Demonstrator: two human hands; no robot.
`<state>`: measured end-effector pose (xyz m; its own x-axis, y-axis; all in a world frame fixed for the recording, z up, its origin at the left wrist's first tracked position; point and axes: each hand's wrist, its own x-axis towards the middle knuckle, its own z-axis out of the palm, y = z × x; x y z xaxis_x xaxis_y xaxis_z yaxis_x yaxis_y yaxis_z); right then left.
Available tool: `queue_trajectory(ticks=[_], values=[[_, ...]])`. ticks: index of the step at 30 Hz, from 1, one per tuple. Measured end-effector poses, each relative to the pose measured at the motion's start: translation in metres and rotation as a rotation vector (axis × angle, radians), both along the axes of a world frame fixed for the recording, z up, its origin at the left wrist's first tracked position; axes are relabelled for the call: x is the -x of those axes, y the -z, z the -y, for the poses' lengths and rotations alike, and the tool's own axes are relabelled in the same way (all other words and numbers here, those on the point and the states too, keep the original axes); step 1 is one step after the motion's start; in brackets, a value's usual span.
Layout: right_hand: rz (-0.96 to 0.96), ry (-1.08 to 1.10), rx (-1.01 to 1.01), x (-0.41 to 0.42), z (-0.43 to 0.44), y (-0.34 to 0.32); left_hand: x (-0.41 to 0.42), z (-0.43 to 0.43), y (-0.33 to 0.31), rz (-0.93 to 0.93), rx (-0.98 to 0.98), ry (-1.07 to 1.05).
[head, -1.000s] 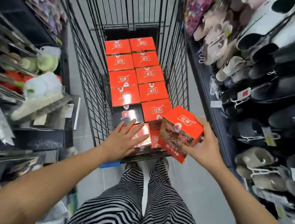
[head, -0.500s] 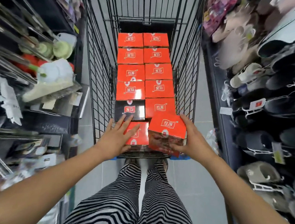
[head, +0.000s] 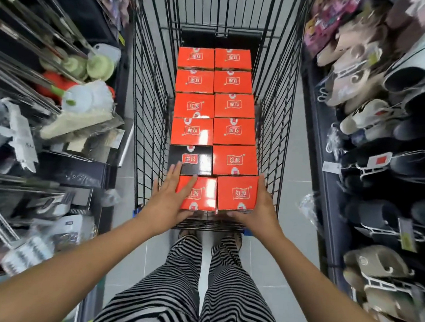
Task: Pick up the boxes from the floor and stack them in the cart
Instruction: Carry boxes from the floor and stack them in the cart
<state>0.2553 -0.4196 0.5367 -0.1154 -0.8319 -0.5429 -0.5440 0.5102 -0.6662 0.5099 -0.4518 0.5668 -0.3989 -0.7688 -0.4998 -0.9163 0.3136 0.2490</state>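
A wire cart [head: 145,130] fills the centre of the frame, its long axis running away from the viewer. Crowded shelves [head: 28,161] stand at left and racks of slippers [head: 399,129] at right. Orange boxes [head: 231,130] lie along it in two tight columns.

The near-right box [head: 237,192] sits at lower centre, touching its neighbours. The right hand [head: 261,210] grips its corner, fingers down the right side and thumb along the near edge. The left hand [head: 170,198] lies flat, fingers straight, on the near-left box [head: 201,193].

Free room appears to lie mainly above the layer.
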Motion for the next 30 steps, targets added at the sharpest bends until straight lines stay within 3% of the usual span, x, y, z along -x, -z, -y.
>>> queue_trajectory(ticks=[8,14,18,20,23,25,30], values=[[-0.087,0.04,0.103,-0.022,-0.013,-0.005,0.016,-0.002,0.008,-0.284,-0.007,-0.378],[0.003,-0.072,0.083,-0.022,-0.005,-0.003,-0.011,0.0,0.011,-0.308,0.007,-0.28],[0.086,-0.017,0.083,-0.017,-0.003,-0.001,-0.007,-0.003,0.006,-0.368,-0.019,-0.306],[0.162,0.066,0.052,-0.009,0.005,-0.003,-0.003,-0.002,0.006,-0.489,-0.104,-0.476],[0.305,0.248,-0.024,0.001,0.029,-0.008,0.005,0.006,0.003,-0.745,-0.242,-0.923],[0.366,0.219,-0.07,-0.001,0.043,-0.01,0.009,0.013,0.008,-0.812,-0.311,-1.087],[0.306,0.08,-0.038,-0.004,0.043,0.001,0.008,0.016,0.015,-0.809,-0.338,-1.016]])
